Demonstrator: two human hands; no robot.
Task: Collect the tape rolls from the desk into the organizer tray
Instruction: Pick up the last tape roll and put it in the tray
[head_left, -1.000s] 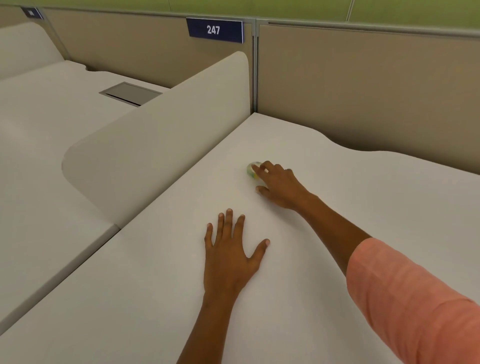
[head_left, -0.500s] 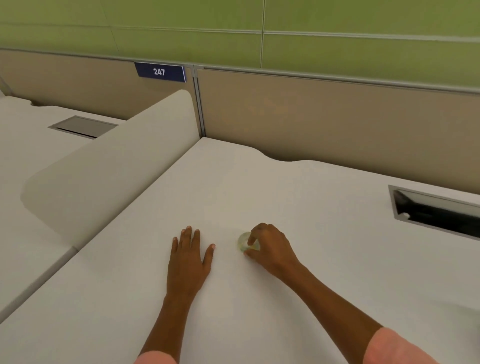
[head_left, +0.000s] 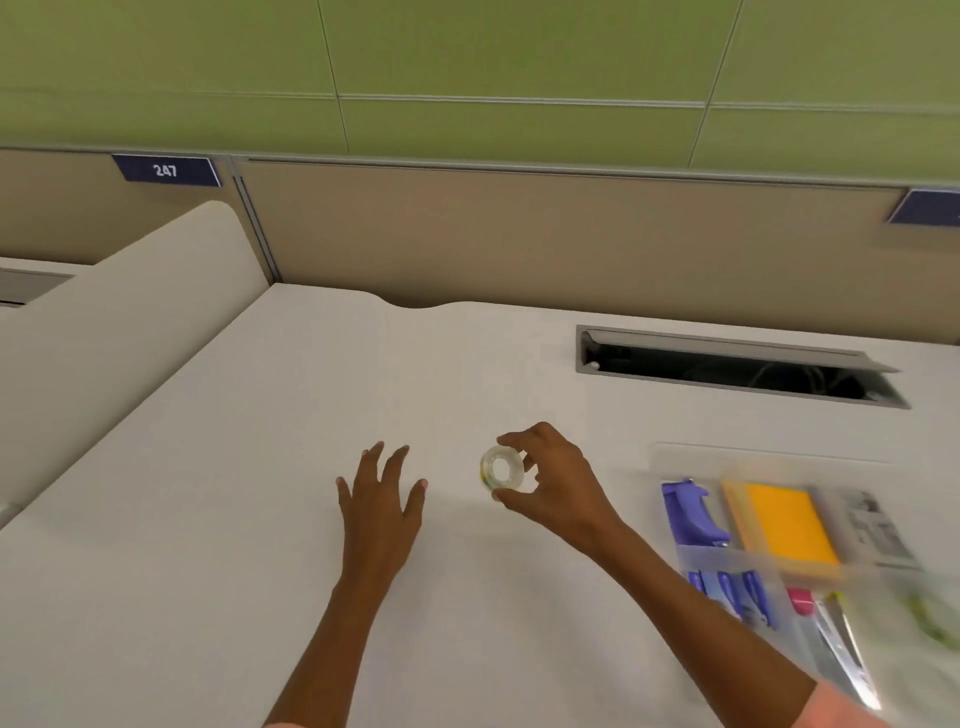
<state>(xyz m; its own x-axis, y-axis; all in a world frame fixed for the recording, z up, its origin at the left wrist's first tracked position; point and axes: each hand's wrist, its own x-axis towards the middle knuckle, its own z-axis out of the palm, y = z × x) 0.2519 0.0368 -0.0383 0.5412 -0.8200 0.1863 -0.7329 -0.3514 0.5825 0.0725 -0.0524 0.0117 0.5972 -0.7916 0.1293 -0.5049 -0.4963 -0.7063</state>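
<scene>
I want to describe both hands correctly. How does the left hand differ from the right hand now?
The left hand is empty with fingers spread, palm down; the right hand pinches a clear tape roll between thumb and fingertips. The left is farther from the organizer tray than the right. Both are above the white desk.

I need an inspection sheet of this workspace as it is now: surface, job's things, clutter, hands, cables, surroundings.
Surface: white desk, mostly bare.
Job's things: clear tape roll, off the desk in the right hand; clear plastic organizer tray at right, blurred.
Clutter: tray holds purple tool, orange pad, blue pens.
Hands: left hand open, empty; right hand pinches the roll.
Cables: dark ones inside the open desk hatch.
Surroundings: beige partition, sign 247, green wall.
</scene>
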